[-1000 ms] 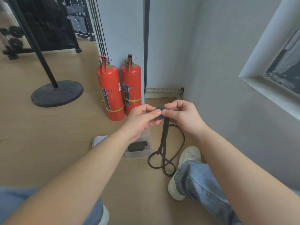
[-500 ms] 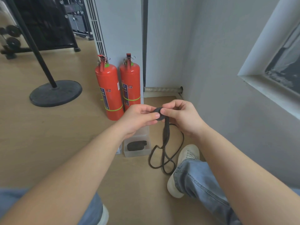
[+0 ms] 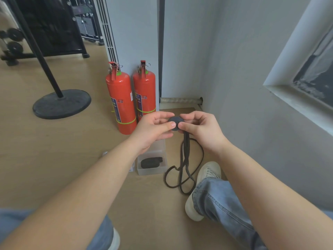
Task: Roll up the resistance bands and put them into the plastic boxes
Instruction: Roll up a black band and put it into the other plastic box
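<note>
Head view: left hand and right hand pinch the rolled resistance band above the plastic box; its tail hangs beside the box.

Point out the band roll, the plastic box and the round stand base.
band roll (image 3: 175, 121), head view, the coil's dark face
plastic box (image 3: 151, 171), head view, front wall
round stand base (image 3: 70, 106), head view, top surface

Resistance band: matt dark rubber.
Plastic box: translucent, frosted, smooth.
Fire extinguishers, far left: glossy red painted metal.
Floor: pale wood-look, smooth.
Jeans: blue denim cloth.
Round base: rough matt black.
</note>
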`<action>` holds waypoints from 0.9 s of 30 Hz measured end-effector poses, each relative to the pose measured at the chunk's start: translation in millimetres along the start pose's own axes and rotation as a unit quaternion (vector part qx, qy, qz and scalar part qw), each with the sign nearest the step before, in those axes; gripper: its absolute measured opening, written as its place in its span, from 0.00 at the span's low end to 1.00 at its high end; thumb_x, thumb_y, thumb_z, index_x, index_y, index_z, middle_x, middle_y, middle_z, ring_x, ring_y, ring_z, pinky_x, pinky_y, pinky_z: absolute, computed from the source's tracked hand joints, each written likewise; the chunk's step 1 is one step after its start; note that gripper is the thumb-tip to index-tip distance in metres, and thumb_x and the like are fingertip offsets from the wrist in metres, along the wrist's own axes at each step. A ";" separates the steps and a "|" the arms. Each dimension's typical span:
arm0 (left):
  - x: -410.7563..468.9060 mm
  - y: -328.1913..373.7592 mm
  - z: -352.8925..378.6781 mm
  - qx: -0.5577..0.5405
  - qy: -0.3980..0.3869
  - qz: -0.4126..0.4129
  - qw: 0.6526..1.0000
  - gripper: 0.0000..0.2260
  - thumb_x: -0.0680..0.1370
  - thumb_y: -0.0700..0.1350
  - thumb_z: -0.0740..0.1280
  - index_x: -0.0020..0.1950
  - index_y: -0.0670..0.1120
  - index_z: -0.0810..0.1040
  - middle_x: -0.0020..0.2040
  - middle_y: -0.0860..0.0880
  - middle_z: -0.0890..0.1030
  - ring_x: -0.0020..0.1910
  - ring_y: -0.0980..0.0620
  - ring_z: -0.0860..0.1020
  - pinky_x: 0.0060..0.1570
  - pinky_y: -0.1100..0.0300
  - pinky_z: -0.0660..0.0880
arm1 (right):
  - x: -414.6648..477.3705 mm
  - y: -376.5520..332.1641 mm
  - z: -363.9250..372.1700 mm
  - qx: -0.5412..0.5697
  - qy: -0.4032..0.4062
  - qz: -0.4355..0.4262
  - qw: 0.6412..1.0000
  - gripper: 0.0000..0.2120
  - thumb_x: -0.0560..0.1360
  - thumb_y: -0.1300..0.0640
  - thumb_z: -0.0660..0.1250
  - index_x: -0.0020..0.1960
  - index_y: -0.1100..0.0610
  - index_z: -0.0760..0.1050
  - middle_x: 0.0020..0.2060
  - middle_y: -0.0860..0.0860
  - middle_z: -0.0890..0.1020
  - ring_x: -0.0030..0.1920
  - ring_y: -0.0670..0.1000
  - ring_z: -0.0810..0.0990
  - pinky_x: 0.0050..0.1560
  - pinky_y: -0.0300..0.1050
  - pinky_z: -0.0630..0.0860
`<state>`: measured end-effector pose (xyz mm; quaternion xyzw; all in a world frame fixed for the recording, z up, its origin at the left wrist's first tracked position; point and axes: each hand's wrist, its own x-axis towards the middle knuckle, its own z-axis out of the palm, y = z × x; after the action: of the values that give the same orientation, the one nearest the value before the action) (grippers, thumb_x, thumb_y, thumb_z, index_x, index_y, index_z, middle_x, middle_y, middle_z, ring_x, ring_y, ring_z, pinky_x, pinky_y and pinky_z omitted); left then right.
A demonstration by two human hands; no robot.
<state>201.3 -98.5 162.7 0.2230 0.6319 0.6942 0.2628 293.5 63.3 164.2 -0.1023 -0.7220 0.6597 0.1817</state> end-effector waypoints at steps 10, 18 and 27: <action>3.1 2.3 -4.2 0.005 -0.012 -0.036 0.999 0.08 0.80 0.40 0.68 0.57 0.39 0.81 0.52 0.41 0.85 0.51 0.49 0.85 0.47 0.62 0.81 | -3.7 -4.8 8.8 0.032 -0.009 -0.005 0.999 0.11 0.76 0.67 0.73 0.57 0.57 0.79 0.42 0.53 0.87 0.46 0.54 0.88 0.48 0.42 0.82; 2.4 -5.8 2.0 -0.082 0.008 -0.076 0.994 0.09 0.80 0.36 0.69 0.59 0.37 0.79 0.55 0.38 0.85 0.52 0.46 0.85 0.51 0.58 0.83 | -6.7 6.9 10.9 -0.006 0.032 -0.009 0.999 0.07 0.76 0.66 0.73 0.50 0.56 0.81 0.44 0.54 0.88 0.47 0.55 0.88 0.50 0.45 0.83; 3.9 3.6 -12.0 0.184 0.002 -0.025 0.983 0.11 0.77 0.41 0.74 0.58 0.41 0.82 0.48 0.43 0.87 0.45 0.50 0.87 0.47 0.56 0.84 | -2.6 4.5 9.7 -0.171 -0.010 -0.062 0.983 0.08 0.77 0.62 0.73 0.50 0.49 0.81 0.44 0.50 0.86 0.46 0.50 0.86 0.51 0.45 0.82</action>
<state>190.3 -105.3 165.0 0.2502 0.7551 0.5593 0.2333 291.6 53.9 158.8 -0.0804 -0.8310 0.5149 0.1943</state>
